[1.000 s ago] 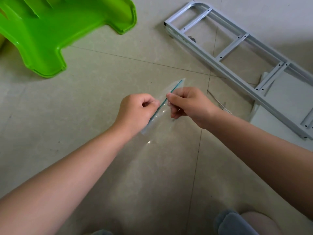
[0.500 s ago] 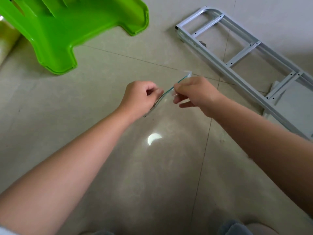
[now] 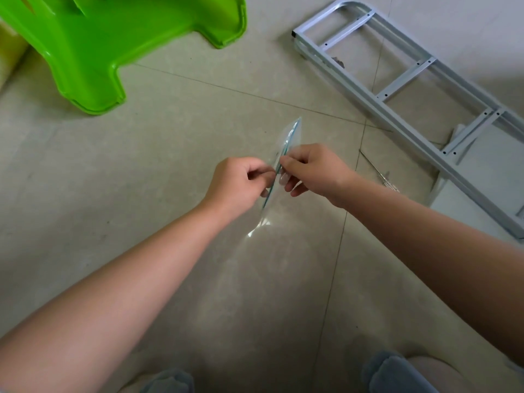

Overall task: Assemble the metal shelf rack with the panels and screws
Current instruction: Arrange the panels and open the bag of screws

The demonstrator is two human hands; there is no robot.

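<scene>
Tiled floor [image 3: 141,171] is carrying the grey metal frame [image 3: 405,78] at upper right. Left hand [image 3: 238,185] and right hand [image 3: 314,168] are both pinching a clear zip bag [image 3: 292,134] at its green-lined mouth, each grip closed on it.

**Tiled floor and what is lying on it**

The pale tiled floor [image 3: 170,194] is carrying a green plastic stool [image 3: 99,38] at upper left. A grey metal frame [image 3: 405,78] is lying flat at upper right, partly overlapping a white panel [image 3: 487,171]. A thin screwdriver [image 3: 378,171] is lying just beside the frame.
</scene>
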